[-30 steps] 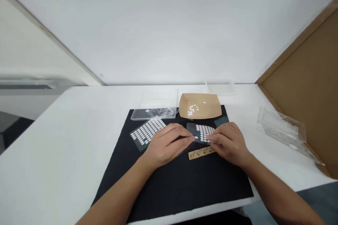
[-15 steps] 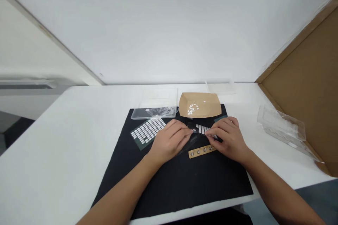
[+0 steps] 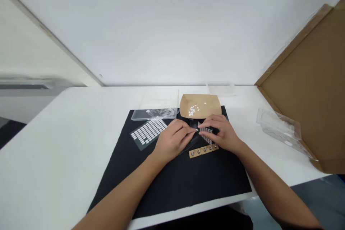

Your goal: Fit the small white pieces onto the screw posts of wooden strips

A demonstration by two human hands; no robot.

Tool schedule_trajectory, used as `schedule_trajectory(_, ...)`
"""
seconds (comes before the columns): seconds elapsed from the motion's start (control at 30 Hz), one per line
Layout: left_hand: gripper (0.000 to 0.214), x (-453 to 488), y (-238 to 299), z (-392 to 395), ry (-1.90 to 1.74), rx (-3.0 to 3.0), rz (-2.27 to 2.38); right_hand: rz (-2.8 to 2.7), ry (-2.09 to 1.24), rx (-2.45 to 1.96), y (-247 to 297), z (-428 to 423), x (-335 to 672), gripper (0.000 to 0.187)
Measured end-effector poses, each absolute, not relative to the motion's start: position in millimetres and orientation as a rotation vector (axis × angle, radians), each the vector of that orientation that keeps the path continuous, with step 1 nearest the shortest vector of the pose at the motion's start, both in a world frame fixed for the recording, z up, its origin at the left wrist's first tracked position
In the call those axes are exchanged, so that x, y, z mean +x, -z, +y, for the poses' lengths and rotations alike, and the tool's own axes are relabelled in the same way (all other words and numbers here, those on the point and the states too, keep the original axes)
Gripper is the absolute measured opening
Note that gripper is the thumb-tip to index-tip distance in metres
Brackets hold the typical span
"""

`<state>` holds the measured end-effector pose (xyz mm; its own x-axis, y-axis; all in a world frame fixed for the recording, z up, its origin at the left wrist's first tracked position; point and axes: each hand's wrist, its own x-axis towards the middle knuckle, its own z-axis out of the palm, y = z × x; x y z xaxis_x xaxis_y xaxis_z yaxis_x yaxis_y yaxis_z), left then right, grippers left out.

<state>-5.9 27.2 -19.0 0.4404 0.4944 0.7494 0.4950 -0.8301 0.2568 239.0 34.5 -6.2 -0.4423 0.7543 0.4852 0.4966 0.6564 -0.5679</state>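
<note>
Both hands meet over a dark sheet of small white pads (image 3: pixel 207 133) on the black mat (image 3: pixel 175 179). My left hand (image 3: pixel 174 140) has its fingers curled, pinching the sheet's left edge, which looks lifted and bent. My right hand (image 3: pixel 221 133) pinches at the sheet's top with thumb and forefinger; what is between those fingertips is too small to make out. Just in front of the hands lies a tan strip with several metal studs (image 3: pixel 203 150). A second sheet of white pads (image 3: pixel 148 132) lies flat to the left.
A brown paper tray (image 3: pixel 212 106) holding several white bits stands behind the hands. A clear plastic box (image 3: pixel 155 109) sits to its left, another clear container (image 3: pixel 280 129) at the right by a cardboard panel (image 3: pixel 309 90). The white table (image 3: pixel 67 125) ends near me.
Both hands have moved slightly away from me and closer together. The pad sheet, flat a second ago, is now lifted and bent between my fingers. The view shifted a little.
</note>
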Motion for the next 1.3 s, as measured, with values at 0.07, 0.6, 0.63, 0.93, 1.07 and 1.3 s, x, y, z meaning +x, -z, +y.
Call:
schedule_trajectory(0.07, 0.007, -4, 19, 26, 1.382, -2.67, -0.91, -2.124, -0.421, -0.949, 6, 35, 237, 0.012)
schedule_trajectory(0.6, 0.005, -3, 18, 24, 1.425, -2.683, -0.956, -2.094, -0.416, -0.881, 14, 35, 234, 0.004)
schedule_trajectory(0.63, 0.005, -3, 18, 24, 1.421, -2.686, -0.954, -2.086, -0.422, -0.892, 14, 34, 233, 0.003)
schedule_trajectory(0.93, 0.005, -5, 17, 23, 1.322, -2.724, -0.901, -2.057, -0.461, -0.952, 13, 34, 231, 0.008)
schedule_trajectory(1.07, 0.009, -18, 10, 27, 1.161, -2.701, -0.873, -2.035, -0.384, -0.949, 10, 31, 239, 0.002)
schedule_trajectory(1.3, 0.016, -55, -29, 11, 0.914, -2.563, -0.926, -2.019, -0.325, -0.989, 0, 24, 264, 0.005)
